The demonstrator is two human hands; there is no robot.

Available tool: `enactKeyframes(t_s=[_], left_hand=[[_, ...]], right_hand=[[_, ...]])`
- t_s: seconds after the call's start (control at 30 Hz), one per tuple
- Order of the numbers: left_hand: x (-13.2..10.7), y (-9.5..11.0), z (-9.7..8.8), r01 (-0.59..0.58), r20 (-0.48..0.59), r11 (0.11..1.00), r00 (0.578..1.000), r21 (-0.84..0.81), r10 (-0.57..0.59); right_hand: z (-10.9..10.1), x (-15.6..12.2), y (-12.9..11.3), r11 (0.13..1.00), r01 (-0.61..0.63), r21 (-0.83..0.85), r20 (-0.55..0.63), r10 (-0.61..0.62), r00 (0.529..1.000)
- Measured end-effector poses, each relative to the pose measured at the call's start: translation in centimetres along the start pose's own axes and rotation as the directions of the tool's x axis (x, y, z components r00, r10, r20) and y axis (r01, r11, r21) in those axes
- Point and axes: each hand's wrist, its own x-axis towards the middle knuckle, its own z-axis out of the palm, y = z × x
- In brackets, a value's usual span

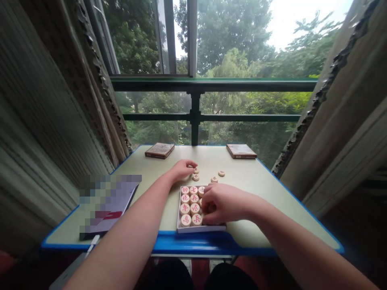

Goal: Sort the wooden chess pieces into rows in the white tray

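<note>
A white shallow box (199, 229) lies at the near edge of the pale green table (266, 181). Rows of round wooden chess pieces (190, 204) with red characters fill its left half. My right hand (222, 203) rests over the box's right half, fingers curled down onto pieces there; what they grip is hidden. My left hand (182, 169) reaches further back, fingers closed over a loose piece (196, 170). Loose wooden pieces (217, 176) lie on the table behind the box.
Two brown wooden boards, one at back left (159, 150) and one at back right (241, 151), lie by the window railing (211, 84). A blurred paper or booklet (105, 201) lies at the table's left front. Curtains hang on both sides.
</note>
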Motion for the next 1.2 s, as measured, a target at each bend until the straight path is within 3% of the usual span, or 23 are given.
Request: enactKeyframes(t_s=[0.4,0.67,0.77,0.93,1.03,1.2], left_hand=[[0.0,-0.1,-0.2,-0.009,-0.013,1.000,1.000,-0.025,0.009],[-0.2,-0.2,-0.3,-0.016,0.039,0.998,0.999,-0.062,0.018],[0.0,-0.5,-0.4,-0.010,0.081,0.995,0.997,-0.100,0.018],[-0.2,-0.4,-0.4,-0.043,0.017,0.996,0.999,-0.072,0.044],[-0.1,-0.5,-0.3,-0.045,-0.020,0.999,0.999,-0.025,0.045],[0.6,-1.3,0.0,-0.107,-0.134,0.974,0.982,0.198,0.135]], right_hand=[[-0.2,-0.1,0.5,0.986,-0.009,0.167,0.032,0.003,0.999],[-1.5,-0.4,1.1,0.966,-0.017,0.257,-0.147,0.056,0.987],[-1.4,0.1,2.4,0.956,0.000,0.293,-0.299,0.092,0.950],[-0.2,1.5,4.8,0.942,0.102,0.319,-0.549,0.096,0.831],[0.5,2.1,6.0,0.930,0.109,0.352,-0.596,0.132,0.792],[1.2,2.4,6.9,0.867,0.063,0.495,-0.525,0.240,0.817]])
